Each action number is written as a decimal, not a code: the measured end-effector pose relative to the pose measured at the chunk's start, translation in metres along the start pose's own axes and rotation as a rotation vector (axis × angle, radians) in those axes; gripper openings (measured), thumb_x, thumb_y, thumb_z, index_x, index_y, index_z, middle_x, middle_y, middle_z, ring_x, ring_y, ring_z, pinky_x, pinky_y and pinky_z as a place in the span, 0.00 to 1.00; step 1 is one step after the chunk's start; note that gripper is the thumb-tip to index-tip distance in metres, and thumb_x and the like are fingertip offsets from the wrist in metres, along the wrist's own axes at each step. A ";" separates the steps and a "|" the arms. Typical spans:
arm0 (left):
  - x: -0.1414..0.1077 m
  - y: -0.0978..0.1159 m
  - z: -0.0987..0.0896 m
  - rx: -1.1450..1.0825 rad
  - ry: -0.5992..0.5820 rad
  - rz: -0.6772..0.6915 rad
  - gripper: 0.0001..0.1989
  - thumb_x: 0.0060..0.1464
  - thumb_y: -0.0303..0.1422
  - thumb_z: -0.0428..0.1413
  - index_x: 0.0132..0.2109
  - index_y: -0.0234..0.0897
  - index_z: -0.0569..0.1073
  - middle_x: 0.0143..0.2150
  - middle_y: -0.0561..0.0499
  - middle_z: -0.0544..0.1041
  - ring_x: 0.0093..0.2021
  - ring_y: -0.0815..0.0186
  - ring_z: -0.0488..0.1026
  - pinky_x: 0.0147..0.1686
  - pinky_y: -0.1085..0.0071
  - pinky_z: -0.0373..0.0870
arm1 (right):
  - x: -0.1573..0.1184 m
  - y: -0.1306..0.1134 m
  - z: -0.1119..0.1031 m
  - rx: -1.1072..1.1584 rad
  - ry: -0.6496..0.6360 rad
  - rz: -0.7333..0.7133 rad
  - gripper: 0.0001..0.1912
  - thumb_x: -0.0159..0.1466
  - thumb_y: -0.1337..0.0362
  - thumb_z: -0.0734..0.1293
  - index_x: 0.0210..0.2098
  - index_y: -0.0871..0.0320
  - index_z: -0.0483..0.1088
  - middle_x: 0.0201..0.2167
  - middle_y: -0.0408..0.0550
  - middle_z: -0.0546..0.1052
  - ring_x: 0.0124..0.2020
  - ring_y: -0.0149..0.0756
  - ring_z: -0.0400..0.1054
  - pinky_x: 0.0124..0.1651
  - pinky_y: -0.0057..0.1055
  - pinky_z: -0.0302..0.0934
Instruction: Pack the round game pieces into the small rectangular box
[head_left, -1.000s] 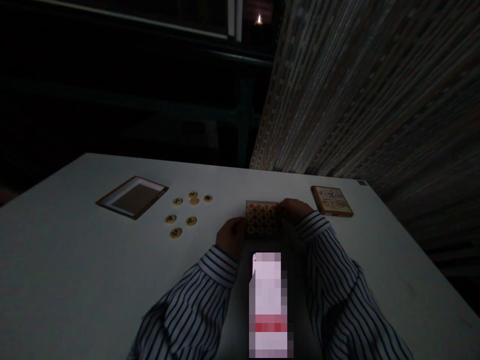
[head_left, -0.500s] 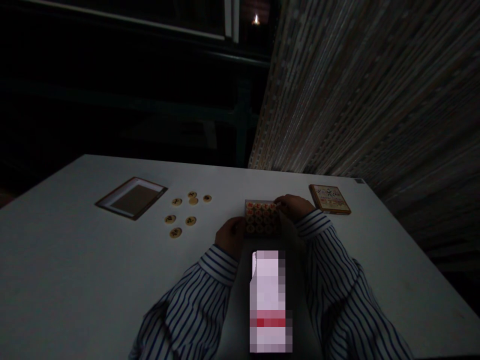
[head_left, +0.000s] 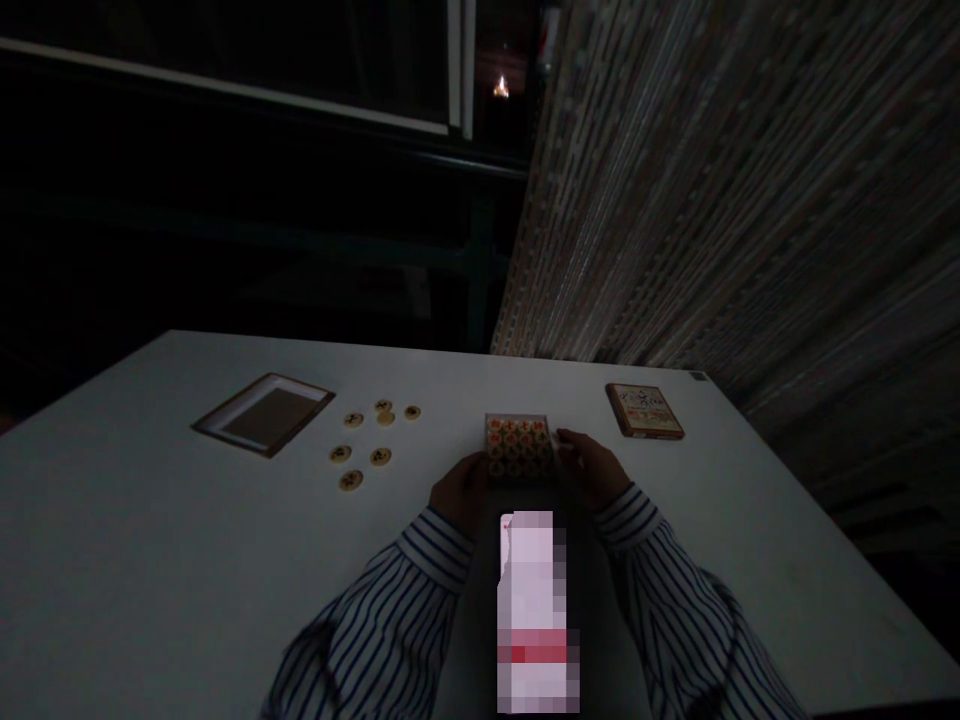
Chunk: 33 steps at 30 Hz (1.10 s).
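A small box (head_left: 517,416) lies in front of me, filled with rows of round Chinese chess pieces (head_left: 516,440), red characters showing on the far ones. My left hand (head_left: 459,492) is closed on its left edge, thumb side against the box. At the right edge, my right hand (head_left: 592,468) has its fingers pinched together beside a small pale bit too dark to name. Several loose chess pieces (head_left: 380,457) are scattered left of the box, two of them overlapping.
Far left on the white table (head_left: 247,560) lies a shallow open tray or lid (head_left: 274,417). A printed box (head_left: 646,411) sits to the right. Between my forearms a lit phone (head_left: 531,590) has a blurred screen. A string curtain (head_left: 637,200) hangs behind the table.
The right hand has come down and nearer along the box's right side, uncovering more of the pieces. My left hand stays at the left edge. The view has tilted up slightly.
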<state>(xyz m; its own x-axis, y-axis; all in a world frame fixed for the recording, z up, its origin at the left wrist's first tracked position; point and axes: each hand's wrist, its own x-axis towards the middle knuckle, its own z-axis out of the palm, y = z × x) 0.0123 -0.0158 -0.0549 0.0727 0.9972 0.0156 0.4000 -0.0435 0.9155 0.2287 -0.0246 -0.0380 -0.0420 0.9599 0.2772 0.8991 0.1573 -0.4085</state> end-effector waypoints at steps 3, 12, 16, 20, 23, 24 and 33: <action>0.000 0.000 0.001 0.014 -0.011 0.001 0.17 0.50 0.40 0.46 0.43 0.38 0.71 0.40 0.50 0.75 0.41 0.64 0.72 0.42 0.67 0.68 | -0.008 0.003 0.014 0.100 0.087 0.072 0.19 0.58 0.64 0.55 0.48 0.58 0.63 0.41 0.51 0.72 0.35 0.32 0.68 0.38 0.32 0.64; -0.002 -0.001 0.001 0.024 -0.022 0.057 0.18 0.50 0.39 0.45 0.46 0.38 0.69 0.42 0.50 0.75 0.43 0.64 0.70 0.45 0.66 0.67 | -0.013 0.009 0.034 0.283 0.073 0.200 0.19 0.57 0.62 0.56 0.47 0.58 0.64 0.42 0.49 0.72 0.40 0.37 0.68 0.43 0.36 0.64; -0.003 0.001 0.002 0.074 -0.017 0.071 0.17 0.50 0.37 0.45 0.46 0.39 0.69 0.42 0.51 0.75 0.42 0.64 0.71 0.44 0.66 0.67 | -0.014 0.004 0.032 0.272 0.054 0.215 0.18 0.58 0.62 0.56 0.46 0.57 0.65 0.41 0.48 0.73 0.41 0.36 0.68 0.44 0.36 0.64; -0.003 0.002 0.001 0.109 -0.001 0.069 0.17 0.50 0.35 0.45 0.46 0.39 0.69 0.42 0.51 0.75 0.43 0.65 0.71 0.44 0.66 0.67 | -0.014 -0.003 0.028 0.263 0.054 0.176 0.19 0.58 0.62 0.55 0.46 0.58 0.65 0.42 0.49 0.73 0.42 0.38 0.67 0.46 0.38 0.62; -0.003 0.002 0.001 0.109 -0.001 0.075 0.16 0.50 0.35 0.45 0.45 0.39 0.70 0.42 0.51 0.75 0.42 0.65 0.71 0.44 0.67 0.67 | -0.014 -0.004 0.027 0.272 0.042 0.148 0.19 0.57 0.63 0.56 0.46 0.58 0.66 0.43 0.49 0.72 0.43 0.37 0.67 0.47 0.38 0.61; -0.003 0.002 0.001 0.112 0.000 0.079 0.16 0.50 0.35 0.45 0.45 0.39 0.69 0.42 0.51 0.75 0.42 0.65 0.71 0.44 0.67 0.67 | -0.014 -0.004 0.027 0.275 0.040 0.146 0.19 0.57 0.63 0.56 0.46 0.57 0.65 0.43 0.48 0.72 0.43 0.37 0.67 0.47 0.38 0.61; -0.004 0.003 0.000 0.113 -0.002 0.092 0.17 0.49 0.34 0.45 0.46 0.38 0.69 0.41 0.51 0.75 0.43 0.65 0.71 0.44 0.67 0.67 | -0.015 -0.001 0.029 0.281 0.032 0.134 0.19 0.57 0.64 0.57 0.47 0.56 0.65 0.41 0.47 0.73 0.41 0.36 0.68 0.45 0.36 0.64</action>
<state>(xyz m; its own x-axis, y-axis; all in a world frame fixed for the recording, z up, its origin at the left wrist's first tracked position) 0.0130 -0.0195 -0.0519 0.1153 0.9886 0.0971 0.4915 -0.1417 0.8593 0.2162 -0.0327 -0.0673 0.0863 0.9694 0.2300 0.7397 0.0923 -0.6666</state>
